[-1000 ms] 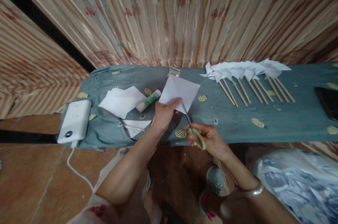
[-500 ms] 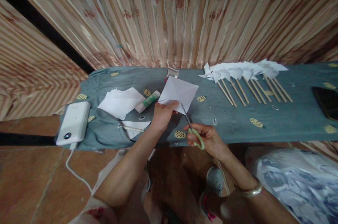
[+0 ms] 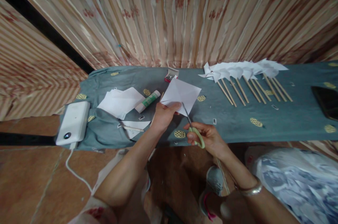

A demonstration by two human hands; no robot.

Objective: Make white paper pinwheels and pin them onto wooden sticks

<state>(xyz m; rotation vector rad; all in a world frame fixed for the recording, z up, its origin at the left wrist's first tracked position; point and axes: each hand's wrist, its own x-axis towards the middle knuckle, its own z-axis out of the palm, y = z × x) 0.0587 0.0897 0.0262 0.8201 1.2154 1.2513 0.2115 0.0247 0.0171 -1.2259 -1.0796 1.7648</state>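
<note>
A square sheet of white paper (image 3: 182,92) with fold creases is pinched in my left hand (image 3: 164,114), its thumb lying on top. My right hand (image 3: 207,136) grips the pale green handles of a pair of scissors (image 3: 194,133). The dark blades lie on the paper at its lower right edge, pointing toward its middle. Just left of my left hand lie a green and white glue stick (image 3: 148,101) and a pile of white paper sheets (image 3: 121,101). A small open box (image 3: 171,75) with tiny shiny pieces sits behind the sheet.
Several paper pinwheels (image 3: 243,71) on wooden sticks lie in a row at the back right. A pencil (image 3: 133,128) rests on a paper scrap. A white power bank-like device (image 3: 74,122) with a cable is at the left end, a dark phone-like object (image 3: 326,101) at the right.
The paper has shifted slightly right and down in my left hand, uncovering more of the small box and a thin stick beside the hand. The scissors stay at the paper's edge.
</note>
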